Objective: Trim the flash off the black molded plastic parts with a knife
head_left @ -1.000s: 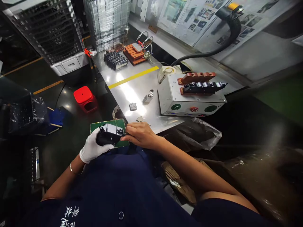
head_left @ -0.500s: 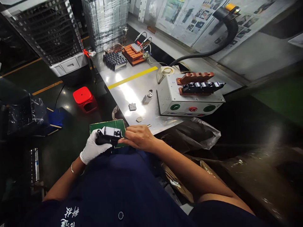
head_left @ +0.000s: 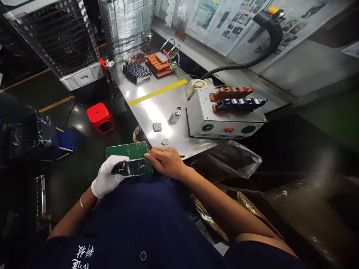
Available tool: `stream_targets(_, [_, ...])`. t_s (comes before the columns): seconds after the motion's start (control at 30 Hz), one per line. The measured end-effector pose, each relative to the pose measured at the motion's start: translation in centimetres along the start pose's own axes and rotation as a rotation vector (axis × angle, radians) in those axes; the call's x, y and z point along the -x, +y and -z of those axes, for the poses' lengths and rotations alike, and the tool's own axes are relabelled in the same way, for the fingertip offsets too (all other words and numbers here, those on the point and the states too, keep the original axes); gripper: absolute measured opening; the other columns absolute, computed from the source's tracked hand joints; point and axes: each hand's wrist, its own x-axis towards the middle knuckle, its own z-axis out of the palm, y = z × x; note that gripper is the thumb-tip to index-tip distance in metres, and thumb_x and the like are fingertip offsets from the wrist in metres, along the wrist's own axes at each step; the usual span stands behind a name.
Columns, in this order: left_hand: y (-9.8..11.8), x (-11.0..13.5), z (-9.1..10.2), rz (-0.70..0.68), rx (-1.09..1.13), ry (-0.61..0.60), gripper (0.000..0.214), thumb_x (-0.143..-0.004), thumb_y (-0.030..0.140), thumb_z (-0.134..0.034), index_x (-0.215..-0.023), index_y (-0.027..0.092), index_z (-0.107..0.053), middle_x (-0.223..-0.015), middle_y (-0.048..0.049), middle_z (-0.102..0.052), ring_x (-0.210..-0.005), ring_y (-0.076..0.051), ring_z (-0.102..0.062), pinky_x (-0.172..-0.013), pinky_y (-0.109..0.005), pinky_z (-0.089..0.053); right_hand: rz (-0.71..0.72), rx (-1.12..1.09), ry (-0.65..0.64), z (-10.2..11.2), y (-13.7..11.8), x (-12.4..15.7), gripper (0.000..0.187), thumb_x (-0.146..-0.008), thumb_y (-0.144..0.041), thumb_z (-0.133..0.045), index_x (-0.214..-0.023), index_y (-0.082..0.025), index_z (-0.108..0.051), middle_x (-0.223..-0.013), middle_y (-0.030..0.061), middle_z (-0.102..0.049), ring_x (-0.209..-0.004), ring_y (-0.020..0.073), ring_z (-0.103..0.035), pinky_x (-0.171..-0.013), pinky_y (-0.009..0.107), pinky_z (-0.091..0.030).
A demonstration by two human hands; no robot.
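Observation:
My left hand [head_left: 108, 177], in a white glove, is wrapped round a glossy black part [head_left: 131, 167] with a flat face and small details at its right end. The part is above a green board [head_left: 123, 150] at the table's near corner. Beside the part's right end is my bare right hand [head_left: 168, 161], with thumb and fingers pinched together. Whatever it may hold is too small or hidden to make out. A thin, light-coloured stick end [head_left: 182, 155] shows just behind the knuckles; I cannot tell whether the hand holds it.
On the metal table [head_left: 146, 123] are a small grey block [head_left: 157, 127], a flat tan piece [head_left: 165, 142] and a small container [head_left: 175, 116]. A white control box [head_left: 224, 119] bears a black part [head_left: 241, 104]. Black parts [head_left: 136, 71] stand farther back. A red stool [head_left: 101, 116] is left.
My left hand has turned the black part, which sits slightly lower and shows a different face. My right hand has drawn slightly back from its right end.

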Motion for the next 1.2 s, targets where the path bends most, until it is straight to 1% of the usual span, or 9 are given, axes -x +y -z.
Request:
stream_targets(0.13, [0.4, -0.1, 0.4, -0.202, -0.066, -0.050, 0.042, -0.080, 0.011, -0.064, -0.120, 0.023, -0.056, -0.105, -0.0090, -0.069, -0.099, -0.020, -0.065, -0.086, -0.037, -0.055, -0.035, -0.176, -0.121, 0.3, 0.3, 0.0, 0.048, -0.100, -0.046, -0.029, -0.063, -0.018, -0.044, -0.057, -0.0026, -0.044, -0.052, 0.0086, -0.040, -0.053, 0.023, -0.027])
stream_targets(0.27, [0.2, -0.2, 0.7, -0.256, -0.094, -0.030, 0.043, -0.078, 0.009, -0.064, -0.118, 0.025, -0.058, -0.104, -0.0082, -0.070, -0.099, -0.021, -0.066, -0.086, -0.038, -0.054, 0.058, -0.355, -0.272, 1.2, 0.0, 0.4, 0.051, -0.097, -0.053, -0.036, -0.058, -0.020, -0.032, -0.054, -0.0064, -0.030, -0.048, 0.0068, -0.031, -0.050, 0.023, -0.024])
stream_targets(0.33, [0.1, -0.2, 0.7, -0.182, -0.035, -0.031, 0.038, -0.078, 0.012, -0.066, -0.114, 0.024, -0.061, -0.104, -0.0076, -0.071, -0.097, -0.020, -0.067, -0.086, -0.038, -0.054, 0.101, -0.375, -0.276, 1.4, -0.1, 0.5, 0.053, -0.097, -0.054, -0.036, -0.056, -0.020, -0.030, -0.053, -0.0067, -0.028, -0.047, 0.0064, -0.030, -0.049, 0.023, -0.024])
stream_targets(0.43, [0.1, -0.3, 0.8, 0.120, 0.164, -0.083, 0.038, -0.074, 0.024, -0.076, -0.111, 0.021, -0.064, -0.104, -0.0073, -0.072, -0.094, -0.020, -0.068, -0.084, -0.036, -0.055, 0.175, -0.276, -0.168, 1.6, -0.4, 0.3, 0.056, -0.093, -0.064, -0.036, -0.059, -0.019, -0.042, -0.056, -0.0040, -0.039, -0.051, 0.0081, -0.037, -0.051, 0.023, -0.026])
stream_targets(0.53, [0.2, -0.7, 1.1, 0.432, 0.439, -0.214, 0.055, -0.067, 0.040, -0.081, -0.114, 0.017, -0.065, -0.104, -0.0098, -0.073, -0.093, -0.024, -0.069, -0.082, -0.037, -0.056, 0.282, -0.112, -0.095, 1.8, -0.9, -0.5, 0.059, -0.083, -0.074, -0.043, -0.072, -0.017, -0.055, -0.065, -0.0002, -0.051, -0.058, 0.0105, -0.043, -0.052, 0.024, -0.025])
stream_targets(0.63, [0.1, -1.3, 1.4, 0.597, 0.633, -0.384, 0.062, -0.063, 0.048, -0.081, -0.113, 0.015, -0.068, -0.100, -0.0108, -0.074, -0.089, -0.026, -0.069, -0.079, -0.039, -0.056, 0.412, -0.039, -0.135, 2.0, -1.3, -1.2, 0.058, -0.086, -0.071, -0.043, -0.068, -0.017, -0.055, -0.063, -0.0011, -0.050, -0.058, 0.0100, -0.043, -0.053, 0.025, -0.024])
stream_targets(0.73, [-0.3, -1.4, 1.3, 0.623, 0.708, -0.443, 0.058, -0.061, 0.048, -0.082, -0.109, 0.016, -0.071, -0.097, -0.0094, -0.074, -0.088, -0.026, -0.069, -0.080, -0.039, -0.055, 0.479, -0.001, -0.138, 1.8, -1.5, -1.5, 0.060, -0.088, -0.069, -0.041, -0.058, -0.017, -0.050, -0.057, -0.0025, -0.045, -0.054, 0.0091, -0.040, -0.051, 0.026, -0.022])
stream_targets(1.0, [-1.5, -0.7, 0.2, 0.642, 0.727, -0.315, 0.067, -0.057, 0.057, -0.081, -0.109, 0.015, -0.071, -0.101, -0.0110, -0.073, -0.091, -0.028, -0.068, -0.083, -0.038, -0.053, 0.469, 0.109, 0.057, 0.5, -1.1, -1.6, 0.064, -0.090, -0.069, -0.033, -0.059, -0.017, -0.053, -0.058, -0.0004, -0.047, -0.055, 0.0104, -0.039, -0.052, 0.025, -0.024])
stream_targets(1.2, [-1.6, -0.9, 0.2, 0.638, 0.745, -0.324, 0.068, -0.058, 0.057, -0.081, -0.111, 0.016, -0.070, -0.104, -0.0115, -0.072, -0.093, -0.028, -0.067, -0.083, -0.038, -0.052, 0.397, 0.066, 0.003, 0.4, -1.2, -1.7, 0.065, -0.089, -0.071, -0.032, -0.057, -0.017, -0.050, -0.056, -0.0011, -0.044, -0.052, 0.0096, -0.037, -0.051, 0.026, -0.022])
